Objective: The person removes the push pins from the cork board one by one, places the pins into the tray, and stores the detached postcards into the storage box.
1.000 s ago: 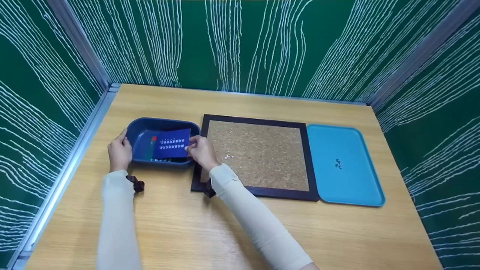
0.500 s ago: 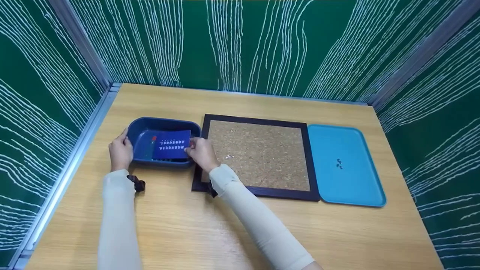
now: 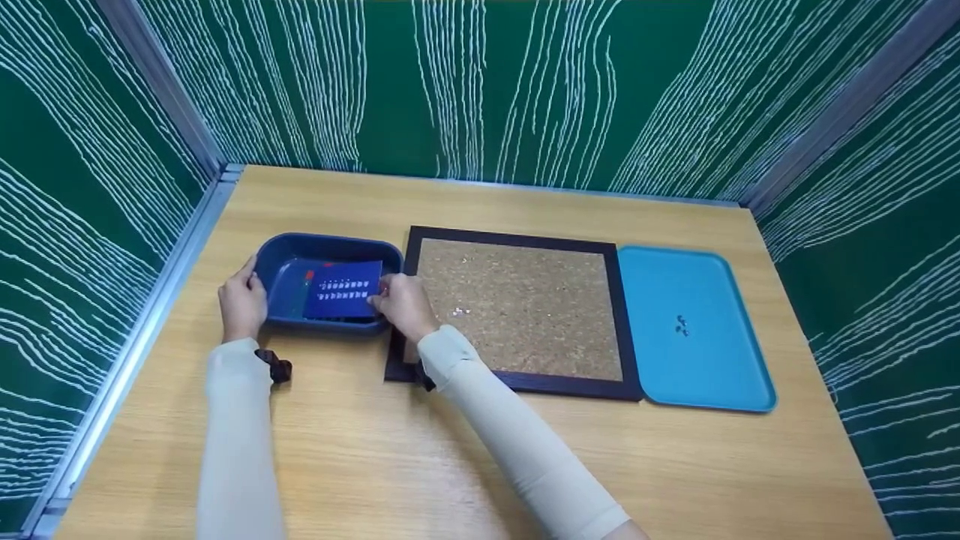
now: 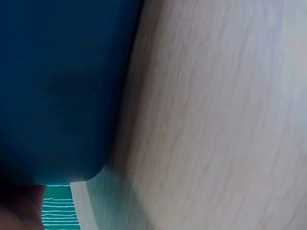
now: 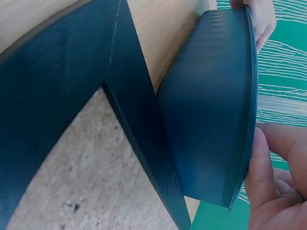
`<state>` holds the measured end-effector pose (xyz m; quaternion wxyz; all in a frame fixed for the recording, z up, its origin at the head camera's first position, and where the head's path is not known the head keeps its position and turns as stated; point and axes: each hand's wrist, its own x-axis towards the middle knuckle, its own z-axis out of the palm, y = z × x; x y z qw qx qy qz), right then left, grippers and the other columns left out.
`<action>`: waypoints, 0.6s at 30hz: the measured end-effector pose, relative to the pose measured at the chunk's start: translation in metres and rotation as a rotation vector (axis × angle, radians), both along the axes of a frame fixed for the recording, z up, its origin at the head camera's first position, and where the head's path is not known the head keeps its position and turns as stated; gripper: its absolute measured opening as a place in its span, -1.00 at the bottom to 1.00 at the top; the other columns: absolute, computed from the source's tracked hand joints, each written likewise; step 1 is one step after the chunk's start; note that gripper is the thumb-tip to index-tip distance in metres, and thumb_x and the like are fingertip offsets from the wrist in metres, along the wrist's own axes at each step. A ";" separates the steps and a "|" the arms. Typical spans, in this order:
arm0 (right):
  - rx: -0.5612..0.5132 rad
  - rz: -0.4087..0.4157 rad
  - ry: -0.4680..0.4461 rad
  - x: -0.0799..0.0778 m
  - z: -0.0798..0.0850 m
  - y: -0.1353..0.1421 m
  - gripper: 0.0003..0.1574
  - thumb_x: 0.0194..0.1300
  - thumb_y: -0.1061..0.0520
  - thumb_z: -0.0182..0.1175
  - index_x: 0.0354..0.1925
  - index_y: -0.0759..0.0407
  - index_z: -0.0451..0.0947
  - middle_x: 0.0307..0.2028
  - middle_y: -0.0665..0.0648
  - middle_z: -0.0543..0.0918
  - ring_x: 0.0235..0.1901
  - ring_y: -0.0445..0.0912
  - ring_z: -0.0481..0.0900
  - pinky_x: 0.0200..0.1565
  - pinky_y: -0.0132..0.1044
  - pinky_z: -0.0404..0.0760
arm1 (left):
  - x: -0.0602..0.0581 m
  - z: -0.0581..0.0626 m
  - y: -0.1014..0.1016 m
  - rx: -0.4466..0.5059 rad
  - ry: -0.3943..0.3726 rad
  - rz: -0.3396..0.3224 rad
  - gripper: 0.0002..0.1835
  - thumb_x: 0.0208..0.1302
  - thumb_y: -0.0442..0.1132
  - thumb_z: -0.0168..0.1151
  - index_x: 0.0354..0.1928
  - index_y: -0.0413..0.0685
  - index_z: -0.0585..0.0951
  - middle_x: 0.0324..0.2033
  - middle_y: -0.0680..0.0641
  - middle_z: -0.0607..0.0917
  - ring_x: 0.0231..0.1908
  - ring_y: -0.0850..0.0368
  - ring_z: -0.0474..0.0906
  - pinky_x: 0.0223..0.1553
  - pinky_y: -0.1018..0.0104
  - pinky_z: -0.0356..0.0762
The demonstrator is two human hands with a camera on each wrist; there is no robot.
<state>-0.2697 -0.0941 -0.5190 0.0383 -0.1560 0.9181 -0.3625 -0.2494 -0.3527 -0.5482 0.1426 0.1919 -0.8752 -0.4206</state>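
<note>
A dark blue basin [image 3: 330, 240] stands at the left of the table. My left hand [image 3: 244, 304] grips the basin's left end, with the thumb by the rim. In the left wrist view the basin wall [image 4: 57, 96] fills the upper left. My right hand [image 3: 405, 304] pinches the right edge of a blue card [image 3: 341, 292] printed with rows of white marks, which slants inside the basin. A small red piece [image 3: 309, 275] shows beside the card; whatever lies under it is hidden. In the right wrist view the right fingers [image 5: 261, 163] are right at the basin's rim.
A dark-framed cork board [image 3: 517, 315] lies against the basin's right side, with several tiny white bits [image 3: 461, 311] on it. Right of it, a turquoise tray [image 3: 690, 375] holds several small dark pieces [image 3: 682, 325]. Green walls with white lines [image 3: 525, 90] enclose the table.
The card has tipped slightly lower at its near edge, covering the green strip and small bits seen there before. Both hands keep their places; the view has shifted a little.
</note>
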 end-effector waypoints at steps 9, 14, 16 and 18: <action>0.034 0.000 0.058 0.001 -0.003 -0.001 -0.67 0.19 0.08 0.35 -0.14 0.27 0.70 -0.31 0.13 0.77 -0.45 -0.23 0.62 -0.43 -0.49 0.59 | 0.000 -0.004 -0.002 -0.015 0.026 0.003 -0.54 0.48 -0.34 -0.20 0.36 -0.14 0.35 0.28 -0.29 0.41 -0.20 -0.17 0.44 -0.01 0.05 0.43; 0.031 -0.006 0.057 0.002 -0.003 -0.001 -0.65 0.19 0.08 0.35 -0.13 0.29 0.70 -0.21 0.16 0.77 -0.30 -0.17 0.72 -0.30 -0.44 0.68 | 0.000 -0.004 -0.001 -0.036 0.055 0.008 -0.55 0.46 -0.35 -0.19 0.33 -0.17 0.39 0.25 -0.31 0.45 -0.25 -0.15 0.44 0.02 0.05 0.43; 0.029 -0.011 0.047 0.002 -0.002 -0.001 -0.66 0.20 0.08 0.35 -0.13 0.28 0.70 -0.19 0.16 0.77 -0.25 -0.15 0.72 -0.26 -0.43 0.69 | 0.000 -0.004 -0.001 -0.037 0.050 0.009 -0.55 0.46 -0.34 -0.19 0.34 -0.16 0.39 0.25 -0.30 0.45 -0.27 -0.13 0.44 0.01 0.05 0.44; 0.027 -0.014 0.037 0.002 -0.001 -0.001 -0.67 0.21 0.09 0.34 -0.12 0.28 0.70 -0.18 0.17 0.76 -0.23 -0.14 0.72 -0.25 -0.42 0.69 | -0.001 -0.003 -0.001 -0.026 0.043 0.007 -0.55 0.47 -0.34 -0.19 0.34 -0.15 0.38 0.26 -0.29 0.44 -0.35 -0.13 0.37 -0.05 0.08 0.40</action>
